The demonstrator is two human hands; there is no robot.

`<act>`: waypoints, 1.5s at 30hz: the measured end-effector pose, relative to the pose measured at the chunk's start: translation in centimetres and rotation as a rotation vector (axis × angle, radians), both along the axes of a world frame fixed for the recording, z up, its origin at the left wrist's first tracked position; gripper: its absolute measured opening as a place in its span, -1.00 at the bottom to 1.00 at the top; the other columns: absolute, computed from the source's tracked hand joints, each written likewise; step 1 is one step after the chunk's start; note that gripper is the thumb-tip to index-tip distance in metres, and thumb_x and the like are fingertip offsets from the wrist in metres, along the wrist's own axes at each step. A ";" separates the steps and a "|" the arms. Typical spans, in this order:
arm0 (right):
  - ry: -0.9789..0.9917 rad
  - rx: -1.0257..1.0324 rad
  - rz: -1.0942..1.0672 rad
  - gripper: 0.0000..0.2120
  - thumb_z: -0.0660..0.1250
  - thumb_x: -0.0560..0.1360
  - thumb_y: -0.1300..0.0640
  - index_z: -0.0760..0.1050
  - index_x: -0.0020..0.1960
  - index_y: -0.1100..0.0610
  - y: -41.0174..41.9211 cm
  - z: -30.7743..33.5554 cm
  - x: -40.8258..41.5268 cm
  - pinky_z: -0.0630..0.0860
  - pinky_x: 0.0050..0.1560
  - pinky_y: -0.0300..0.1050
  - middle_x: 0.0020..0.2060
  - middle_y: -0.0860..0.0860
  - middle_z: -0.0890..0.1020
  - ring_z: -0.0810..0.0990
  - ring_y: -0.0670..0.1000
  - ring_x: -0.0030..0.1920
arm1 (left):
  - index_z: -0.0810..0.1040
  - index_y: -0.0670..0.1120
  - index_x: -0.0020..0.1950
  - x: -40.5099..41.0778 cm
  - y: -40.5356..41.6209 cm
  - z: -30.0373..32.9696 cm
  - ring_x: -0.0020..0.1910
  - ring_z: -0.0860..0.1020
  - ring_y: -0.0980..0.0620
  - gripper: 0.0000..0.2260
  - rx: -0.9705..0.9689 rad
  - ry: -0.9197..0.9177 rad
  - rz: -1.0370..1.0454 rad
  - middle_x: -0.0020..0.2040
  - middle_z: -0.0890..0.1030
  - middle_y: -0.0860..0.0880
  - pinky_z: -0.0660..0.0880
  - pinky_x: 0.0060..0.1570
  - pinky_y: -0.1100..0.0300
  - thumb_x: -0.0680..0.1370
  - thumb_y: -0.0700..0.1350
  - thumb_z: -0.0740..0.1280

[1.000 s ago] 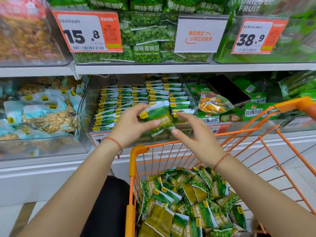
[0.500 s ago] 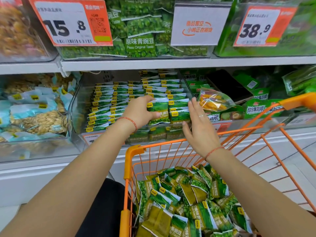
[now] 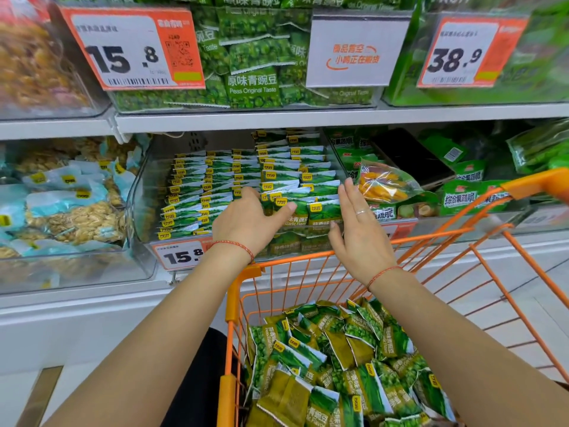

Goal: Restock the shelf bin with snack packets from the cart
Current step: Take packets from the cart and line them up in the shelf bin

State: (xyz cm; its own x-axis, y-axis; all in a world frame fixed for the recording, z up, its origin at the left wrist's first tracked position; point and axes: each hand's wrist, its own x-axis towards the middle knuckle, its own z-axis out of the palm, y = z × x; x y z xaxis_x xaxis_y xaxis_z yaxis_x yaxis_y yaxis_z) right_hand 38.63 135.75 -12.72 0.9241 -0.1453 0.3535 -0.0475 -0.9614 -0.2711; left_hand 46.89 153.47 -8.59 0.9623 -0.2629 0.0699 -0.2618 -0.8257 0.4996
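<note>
Rows of green pea snack packets stand in the clear shelf bin on the lower shelf. My left hand rests on the front packets, its thumb stretched across the top of a garlic-flavour packet; its fingertips are hidden among the rows. To the right of that packet my right hand stands flat with straight fingers, against the right end of the front row, holding nothing. Below my arms the orange cart holds a loose heap of the same green packets.
A bin of peanut packets sits to the left. On the right, a bin of green crisp packets has an orange dried-fruit bag lying on it. The upper shelf overhangs with pea packets and price tags.
My left hand carried a green packet from in front of the bin into its front row. My right hand moved up from the cart side to the row's right end.
</note>
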 end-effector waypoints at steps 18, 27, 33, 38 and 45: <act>-0.019 0.027 -0.011 -0.43 0.13 0.60 0.18 0.02 0.54 0.24 0.1 -0.2 0.1 0.14 0.48 -0.09 0.54 0.09 0.01 -0.01 0.02 0.54 | 0.33 -0.26 0.25 0.8 -1.2 -0.9 -0.44 0.34 0.02 -0.43 -0.236 0.307 0.077 -0.38 0.33 -0.02 0.21 -0.44 0.16 0.58 0.25 0.09; -0.020 0.016 -0.015 -0.45 0.13 0.60 0.18 0.05 0.53 0.25 0.0 -0.3 0.1 0.16 0.47 -0.09 0.54 0.11 0.03 0.01 0.04 0.54 | 0.45 -0.29 0.19 0.4 -1.5 -0.7 -0.19 0.48 -0.13 -0.47 -0.164 0.215 -0.039 -0.11 0.56 -0.21 0.28 -0.29 0.12 0.62 0.18 0.05; -0.019 0.018 -0.010 -0.46 0.13 0.60 0.18 0.07 0.53 0.26 0.1 -0.3 0.0 0.20 0.46 -0.05 0.54 0.12 0.04 0.03 0.06 0.54 | 0.31 -0.12 0.45 -0.4 -1.0 -0.2 0.07 0.53 -0.06 -0.61 -0.256 -0.012 -0.075 0.31 0.47 -0.06 0.42 0.14 0.06 0.62 -0.10 0.16; -0.031 0.029 -0.010 -0.46 0.15 0.57 0.22 0.11 0.51 0.28 0.0 -0.3 0.1 0.21 0.45 -0.04 0.53 0.15 0.07 0.06 0.09 0.53 | 0.40 -0.14 0.41 -1.2 -2.0 -2.3 0.34 0.40 -0.11 -0.59 -0.021 -0.377 -0.371 0.35 0.48 -0.10 0.21 0.40 0.07 0.55 -0.31 0.20; 0.068 0.119 0.046 -0.38 0.16 0.60 0.11 -0.04 0.56 0.15 -0.4 0.7 -0.3 0.21 0.45 -0.09 0.55 0.01 -0.12 -0.11 -0.05 0.54 | 0.37 -0.02 0.44 -0.3 -2.0 -0.9 0.36 0.39 -0.05 -0.59 0.050 -0.169 -0.311 0.36 0.48 -0.06 0.34 0.28 0.10 0.60 -0.28 0.19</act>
